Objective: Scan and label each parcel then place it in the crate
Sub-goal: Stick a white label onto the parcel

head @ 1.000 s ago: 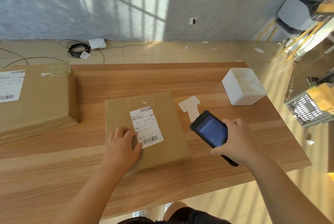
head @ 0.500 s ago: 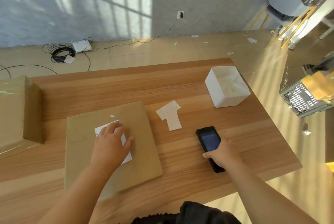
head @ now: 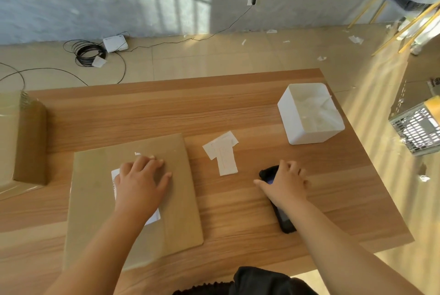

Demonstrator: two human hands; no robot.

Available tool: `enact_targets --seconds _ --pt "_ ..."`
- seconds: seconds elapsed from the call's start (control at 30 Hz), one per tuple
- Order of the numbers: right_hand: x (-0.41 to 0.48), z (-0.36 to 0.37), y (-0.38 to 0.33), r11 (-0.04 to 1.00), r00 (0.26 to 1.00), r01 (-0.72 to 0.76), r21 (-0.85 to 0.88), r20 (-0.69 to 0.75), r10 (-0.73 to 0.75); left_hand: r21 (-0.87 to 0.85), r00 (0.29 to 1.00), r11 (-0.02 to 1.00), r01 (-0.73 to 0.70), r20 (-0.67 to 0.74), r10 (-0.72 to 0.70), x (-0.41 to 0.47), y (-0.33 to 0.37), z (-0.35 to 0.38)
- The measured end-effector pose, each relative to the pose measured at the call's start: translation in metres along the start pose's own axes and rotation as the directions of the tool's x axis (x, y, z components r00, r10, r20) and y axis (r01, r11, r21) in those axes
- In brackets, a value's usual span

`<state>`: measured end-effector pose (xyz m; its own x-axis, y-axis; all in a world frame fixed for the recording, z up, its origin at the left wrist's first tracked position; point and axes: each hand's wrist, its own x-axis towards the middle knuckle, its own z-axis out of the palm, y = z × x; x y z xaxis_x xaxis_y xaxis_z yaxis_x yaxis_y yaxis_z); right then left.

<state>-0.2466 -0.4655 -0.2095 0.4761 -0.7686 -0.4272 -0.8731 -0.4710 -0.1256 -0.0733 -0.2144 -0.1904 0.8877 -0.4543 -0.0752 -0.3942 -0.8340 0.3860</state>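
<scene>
A flat brown cardboard parcel lies on the wooden table in front of me. My left hand rests flat on it with straight fingers, covering most of its white shipping label. The black handheld scanner lies on the table to the right of the parcel. My right hand is over the scanner's upper end with fingers spread and thumb out, not curled round it. Loose white labels lie between parcel and scanner. The grey mesh crate stands on the floor at the right.
A white open box sits at the table's far right corner. A larger cardboard box stands at the left edge. Cables and a white adapter lie on the floor behind the table. Chair legs show at top right.
My right hand brought the scanner down from over the parcel, laid it on the table and loosened its grip. My left hand slid up over the label. The view shifted right.
</scene>
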Motion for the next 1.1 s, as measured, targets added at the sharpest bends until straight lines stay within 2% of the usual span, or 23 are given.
enact_targets --seconds 0.1,0.2,0.3,0.43,0.67,0.9,1.1 --pt "0.014 -0.002 -0.031 0.981 0.988 0.154 0.120 0.010 -0.156 0.009 0.999 1.000 -0.010 -0.040 0.010 -0.002 0.000 0.003" --pt "0.029 0.005 -0.058 0.951 0.972 0.201 0.233 0.077 -0.224 0.029 0.998 0.999 -0.015 -0.059 0.016 -0.003 0.000 0.005" --pt "0.039 0.011 -0.079 0.959 0.972 0.176 0.223 0.118 -0.205 0.035 0.997 0.999 0.010 -0.077 -0.007 -0.003 0.002 0.007" --pt "0.048 0.023 -0.098 0.960 0.981 0.140 0.241 0.100 -0.168 0.058 0.995 0.998 0.022 -0.100 -0.016 -0.004 0.006 0.010" --pt "0.060 0.022 -0.093 0.899 0.990 0.018 0.438 0.115 -0.075 0.069 0.992 0.996 0.056 -0.116 -0.047 -0.006 0.009 0.013" --pt "0.067 0.016 -0.084 0.903 0.993 0.091 0.421 0.033 -0.116 0.078 0.994 0.995 0.061 -0.098 -0.054 -0.006 0.010 0.013" --pt "0.072 0.016 -0.079 0.913 0.976 0.200 0.355 0.011 -0.218 0.082 0.995 0.995 0.059 -0.085 -0.052 -0.007 0.009 0.013"
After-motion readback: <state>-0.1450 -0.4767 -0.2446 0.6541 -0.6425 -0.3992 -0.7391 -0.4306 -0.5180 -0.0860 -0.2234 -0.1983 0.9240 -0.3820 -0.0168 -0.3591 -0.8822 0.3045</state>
